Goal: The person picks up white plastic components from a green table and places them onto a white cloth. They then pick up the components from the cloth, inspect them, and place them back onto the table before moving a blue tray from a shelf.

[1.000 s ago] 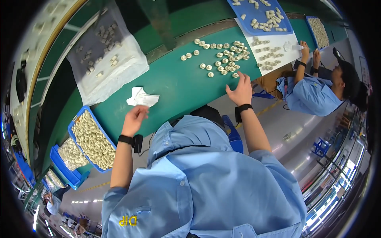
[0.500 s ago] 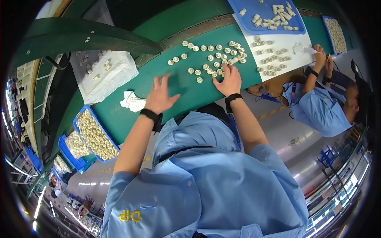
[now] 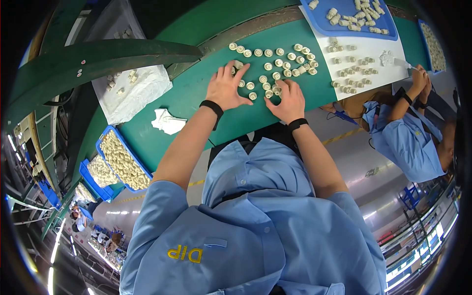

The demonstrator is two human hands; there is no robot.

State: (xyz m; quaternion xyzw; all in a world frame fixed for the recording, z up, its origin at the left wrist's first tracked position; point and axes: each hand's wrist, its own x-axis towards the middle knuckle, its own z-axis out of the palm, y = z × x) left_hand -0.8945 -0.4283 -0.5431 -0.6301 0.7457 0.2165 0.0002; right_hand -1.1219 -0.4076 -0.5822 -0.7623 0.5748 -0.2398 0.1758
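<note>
Many small off-white pieces (image 3: 279, 63) stand in a loose group on the green table (image 3: 189, 98), upper middle of the frame; most are upright with their round ends facing up, which likely keeps them from rolling, while one or two near the group's right side lie over. The person's left hand (image 3: 225, 92) rests at the group's left edge, fingers spread and thumb held well apart, so that a few pieces sit in the gap; a piece shows just by the fingertips, and whether they press on it cannot be told. The right hand (image 3: 290, 102) is at the group's lower edge, fingers curved over the nearest pieces and thumb standing away from them, seemingly cupping rather than pinching; contact is partly hidden. Set thus, the hands bracket the group's near side. A crumpled white cloth (image 3: 168, 121) lies left of centre, apart from the pieces, perhaps to leave that surface free. At upper right, a blue tray (image 3: 386, 22) holds loose pieces above a white sheet (image 3: 396, 91) bearing rows of them; the blue bin (image 3: 133, 152) at lower left contains many more, its walls presumably stopping them from scattering.
</note>
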